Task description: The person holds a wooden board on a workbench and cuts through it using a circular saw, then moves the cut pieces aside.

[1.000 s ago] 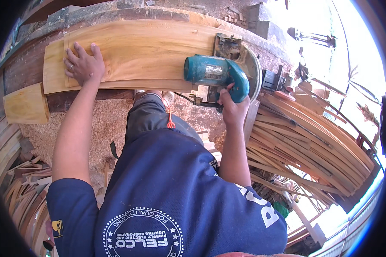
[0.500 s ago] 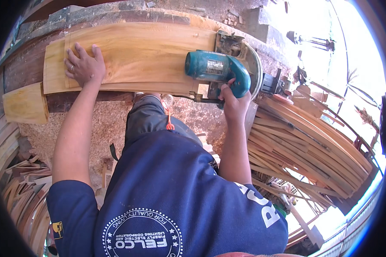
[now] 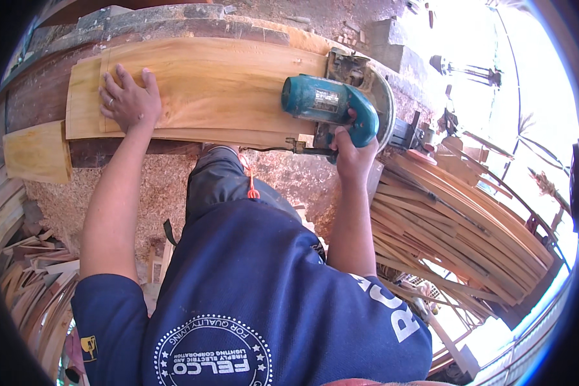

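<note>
My left hand (image 3: 132, 103) lies flat on the upper wooden board (image 3: 231, 83), fingers spread, near that board's left end. Beneath it is a second wooden board (image 3: 82, 96), which sticks out a little on the left and along the near edge. My right hand (image 3: 355, 151) is wrapped around the rear handle of a teal circular saw (image 3: 318, 98). The saw sits at the right end of the boards, its metal base resting over them. Its blade is hidden from here, and a dark cord runs off from the handle's near side.
A short wood offcut (image 3: 38, 153) lies on the bench's left part. Long thin wood strips (image 3: 457, 225) are piled at the right, with more scraps (image 3: 42, 270) at the lower left. Sawdust (image 3: 154, 199) covers the floor. Concrete blocks (image 3: 392, 48) stand beyond the bench.
The whole view has shifted slightly. The saw appears a few pixels farther right, still at the boards' right end. Both hands keep their places on the board and the saw.
</note>
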`<state>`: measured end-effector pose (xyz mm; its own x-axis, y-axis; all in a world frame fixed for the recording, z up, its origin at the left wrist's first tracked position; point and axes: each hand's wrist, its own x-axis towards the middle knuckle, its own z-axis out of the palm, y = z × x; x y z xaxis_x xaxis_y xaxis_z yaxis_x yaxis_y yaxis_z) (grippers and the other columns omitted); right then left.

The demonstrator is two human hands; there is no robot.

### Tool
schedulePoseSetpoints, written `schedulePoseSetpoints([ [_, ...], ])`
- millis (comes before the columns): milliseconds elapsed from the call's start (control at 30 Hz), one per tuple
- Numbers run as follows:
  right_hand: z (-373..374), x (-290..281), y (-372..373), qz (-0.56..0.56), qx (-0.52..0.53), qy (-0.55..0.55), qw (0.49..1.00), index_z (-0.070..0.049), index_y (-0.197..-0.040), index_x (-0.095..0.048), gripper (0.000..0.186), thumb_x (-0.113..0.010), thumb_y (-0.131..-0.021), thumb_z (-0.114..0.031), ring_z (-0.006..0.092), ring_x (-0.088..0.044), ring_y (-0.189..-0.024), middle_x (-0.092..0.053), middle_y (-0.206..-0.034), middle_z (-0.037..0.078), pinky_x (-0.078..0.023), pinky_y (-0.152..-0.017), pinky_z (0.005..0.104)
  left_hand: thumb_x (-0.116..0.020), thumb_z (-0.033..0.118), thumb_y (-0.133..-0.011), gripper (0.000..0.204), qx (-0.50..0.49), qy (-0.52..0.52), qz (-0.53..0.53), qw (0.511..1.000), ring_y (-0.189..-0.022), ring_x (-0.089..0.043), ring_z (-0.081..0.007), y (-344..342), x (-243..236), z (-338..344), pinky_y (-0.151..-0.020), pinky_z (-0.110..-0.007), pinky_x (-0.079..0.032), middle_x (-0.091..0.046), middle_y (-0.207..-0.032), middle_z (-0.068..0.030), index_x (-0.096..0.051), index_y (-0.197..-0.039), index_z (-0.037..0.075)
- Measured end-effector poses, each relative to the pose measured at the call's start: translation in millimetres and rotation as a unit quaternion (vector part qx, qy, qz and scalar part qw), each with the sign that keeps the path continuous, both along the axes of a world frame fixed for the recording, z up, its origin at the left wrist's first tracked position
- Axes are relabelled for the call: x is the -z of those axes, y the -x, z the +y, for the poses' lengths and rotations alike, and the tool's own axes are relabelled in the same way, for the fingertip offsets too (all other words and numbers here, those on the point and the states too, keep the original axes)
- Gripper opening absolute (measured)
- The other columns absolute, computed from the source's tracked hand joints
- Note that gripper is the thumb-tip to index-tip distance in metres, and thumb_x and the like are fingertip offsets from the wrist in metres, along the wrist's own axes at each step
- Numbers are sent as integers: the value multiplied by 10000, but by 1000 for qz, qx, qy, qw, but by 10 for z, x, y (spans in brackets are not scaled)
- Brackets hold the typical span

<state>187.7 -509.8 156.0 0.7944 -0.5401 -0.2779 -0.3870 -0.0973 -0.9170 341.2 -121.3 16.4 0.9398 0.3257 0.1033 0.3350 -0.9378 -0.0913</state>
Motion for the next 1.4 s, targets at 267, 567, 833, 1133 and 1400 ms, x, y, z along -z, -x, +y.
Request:
schedulePoseSetpoints([
  [267, -18, 26, -70, -5, 11, 6, 1000, 18, -1247, -627, 366, -680, -885, -7, 99, -615, -645, -650, -805, 22, -484, -602, 257, -428, 638, -1035, 768, 2, -2, -12, 1000, -1541, -288, -459, 24, 15, 23, -1215, -647, -215, -290, -1699, -200, -357, -1639, 170],
  [567, -30, 38, -137, 14, 39, 45, 998, -2, -1049, -638, 202, -709, -867, -54, 119, -628, -622, -667, -777, 51, -507, -596, 286, -424, 626, -1041, 768, 4, -2, -5, 1000, -1543, -282, -463, 11, 9, 2, -1222, -647, -201, -285, -1698, -210, -344, -1642, 155],
  [833, -11, 51, -200, 6, 42, 45, 998, 9, -1060, -617, 183, -685, -892, -11, 125, -595, -599, -638, -775, 48, -494, -566, 279, -430, 610, -1041, 765, 4, 5, -1, 1000, -1555, -256, -457, 19, -13, -9, -1219, -662, -204, -277, -1696, -210, -337, -1642, 145],
  [1133, -41, 36, -215, -10, 31, 25, 999, 20, -1147, -656, 299, -699, -868, -79, 103, -610, -620, -651, -783, 32, -489, -580, 273, -420, 604, -1045, 762, 7, 6, -1, 1000, -1555, -258, -455, 14, -53, -40, -1220, -662, -197, -281, -1694, -216, -331, -1644, 141],
  [1400, -223, 171, -556, -14, -12, 52, 998, 32, -1149, -688, 371, -747, -832, -152, 117, -645, -659, -684, -802, 49, -519, -623, 290, -440, 609, -1034, 757, -40, 31, 12, 999, -1548, -284, -434, -40, -141, -97, -1216, -656, -221, -291, -1699, -180, -358, -1636, 157],
])
